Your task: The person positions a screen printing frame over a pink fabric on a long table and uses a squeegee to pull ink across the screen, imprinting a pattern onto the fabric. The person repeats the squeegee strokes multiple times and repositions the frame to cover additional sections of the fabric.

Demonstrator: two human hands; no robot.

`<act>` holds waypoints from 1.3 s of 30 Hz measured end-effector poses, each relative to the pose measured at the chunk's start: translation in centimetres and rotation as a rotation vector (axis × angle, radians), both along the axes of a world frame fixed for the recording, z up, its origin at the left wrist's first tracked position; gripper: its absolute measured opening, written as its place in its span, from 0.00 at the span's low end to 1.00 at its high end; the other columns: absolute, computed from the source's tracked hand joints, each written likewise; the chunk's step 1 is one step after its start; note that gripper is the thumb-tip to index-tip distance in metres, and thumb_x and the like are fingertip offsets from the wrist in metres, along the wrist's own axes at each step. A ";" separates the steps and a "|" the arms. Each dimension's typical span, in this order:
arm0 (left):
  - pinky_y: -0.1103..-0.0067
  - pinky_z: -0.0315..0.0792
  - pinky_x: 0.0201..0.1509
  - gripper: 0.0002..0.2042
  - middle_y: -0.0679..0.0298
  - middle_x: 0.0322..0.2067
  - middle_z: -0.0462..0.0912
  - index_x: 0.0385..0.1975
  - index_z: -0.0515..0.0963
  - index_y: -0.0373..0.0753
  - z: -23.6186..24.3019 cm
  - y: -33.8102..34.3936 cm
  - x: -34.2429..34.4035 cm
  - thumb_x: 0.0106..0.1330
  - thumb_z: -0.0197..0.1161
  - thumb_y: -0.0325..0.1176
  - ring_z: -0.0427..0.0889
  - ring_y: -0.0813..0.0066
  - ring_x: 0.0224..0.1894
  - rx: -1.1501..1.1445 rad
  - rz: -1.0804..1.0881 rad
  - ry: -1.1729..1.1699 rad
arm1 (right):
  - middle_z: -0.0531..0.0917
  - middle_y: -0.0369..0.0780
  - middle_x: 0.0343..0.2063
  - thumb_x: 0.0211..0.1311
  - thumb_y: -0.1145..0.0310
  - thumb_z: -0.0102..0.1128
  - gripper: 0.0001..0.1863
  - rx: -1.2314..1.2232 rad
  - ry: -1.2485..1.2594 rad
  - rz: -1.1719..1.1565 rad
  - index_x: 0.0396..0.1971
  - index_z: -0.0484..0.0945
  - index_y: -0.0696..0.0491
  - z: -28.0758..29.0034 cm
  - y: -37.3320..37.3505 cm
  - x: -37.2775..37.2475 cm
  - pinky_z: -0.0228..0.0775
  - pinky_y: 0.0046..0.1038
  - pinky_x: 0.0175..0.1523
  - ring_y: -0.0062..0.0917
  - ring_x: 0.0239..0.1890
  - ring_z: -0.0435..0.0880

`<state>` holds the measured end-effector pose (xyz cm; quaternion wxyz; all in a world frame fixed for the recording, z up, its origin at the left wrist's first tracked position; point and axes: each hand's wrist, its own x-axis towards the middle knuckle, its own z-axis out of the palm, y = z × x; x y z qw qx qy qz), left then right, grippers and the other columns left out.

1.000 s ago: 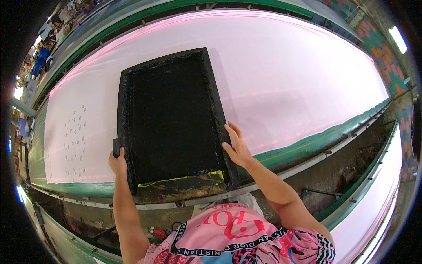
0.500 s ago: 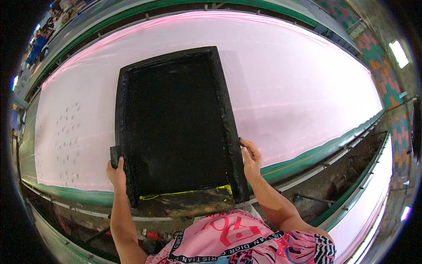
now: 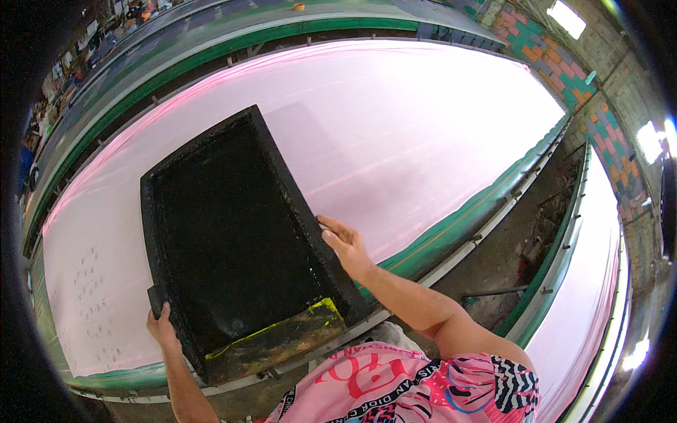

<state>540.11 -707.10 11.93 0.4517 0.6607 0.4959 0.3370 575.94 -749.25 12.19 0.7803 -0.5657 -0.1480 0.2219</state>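
A large black screen-printing frame, with a dark mesh and a yellow-edged, paint-stained strip along its near end, is between my two hands over pale pink fabric. My left hand grips the frame's left side by a small black block, thumb on top. On the right side rail, my right hand is closed around the edge, fingers partly hidden. A faint shadow falls on the fabric beyond the frame's right side; whether the frame touches the fabric, I cannot tell. Small dark printed marks show on the fabric at left.
The fabric covers a long table with a green edge and a metal rail on my side. A second fabric-covered table stands to the right across a gap. Another long table runs along the far side. Patterned brickwork lies beyond.
My view has turned, so the table and frame now look tilted and sit further left and lower in the picture. Both hands keep their hold on the frame.
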 end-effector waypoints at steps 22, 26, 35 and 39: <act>0.65 0.79 0.46 0.17 0.56 0.37 0.91 0.45 0.86 0.32 -4.1 -44.2 41.8 0.63 0.81 0.35 0.87 0.61 0.37 0.232 -0.030 0.056 | 0.86 0.45 0.55 0.72 0.61 0.69 0.25 -0.134 0.104 0.037 0.65 0.83 0.53 -1.1 -42.8 40.1 0.78 0.34 0.63 0.31 0.55 0.86; 0.66 0.79 0.47 0.17 0.56 0.38 0.90 0.46 0.86 0.32 -4.4 -48.5 44.2 0.63 0.81 0.34 0.87 0.62 0.38 0.177 0.023 0.033 | 0.88 0.45 0.55 0.74 0.64 0.65 0.25 -0.042 0.078 -0.023 0.67 0.81 0.58 -1.9 -46.3 42.1 0.79 0.34 0.63 0.30 0.55 0.87; 0.68 0.80 0.49 0.16 0.58 0.38 0.90 0.48 0.86 0.33 -5.3 -51.0 46.0 0.65 0.80 0.33 0.87 0.64 0.39 0.220 -0.010 0.023 | 0.86 0.45 0.60 0.73 0.63 0.69 0.28 -0.042 0.113 0.029 0.69 0.79 0.57 -3.4 -49.6 45.5 0.73 0.36 0.71 0.31 0.63 0.83; 0.67 0.80 0.50 0.18 0.57 0.40 0.91 0.50 0.86 0.33 -5.2 -51.2 46.1 0.65 0.80 0.33 0.88 0.62 0.40 0.167 -0.034 0.022 | 0.84 0.51 0.63 0.65 0.65 0.76 0.31 -0.706 -0.672 -0.073 0.68 0.81 0.51 -1.9 -48.8 41.5 0.72 0.43 0.73 0.43 0.65 0.83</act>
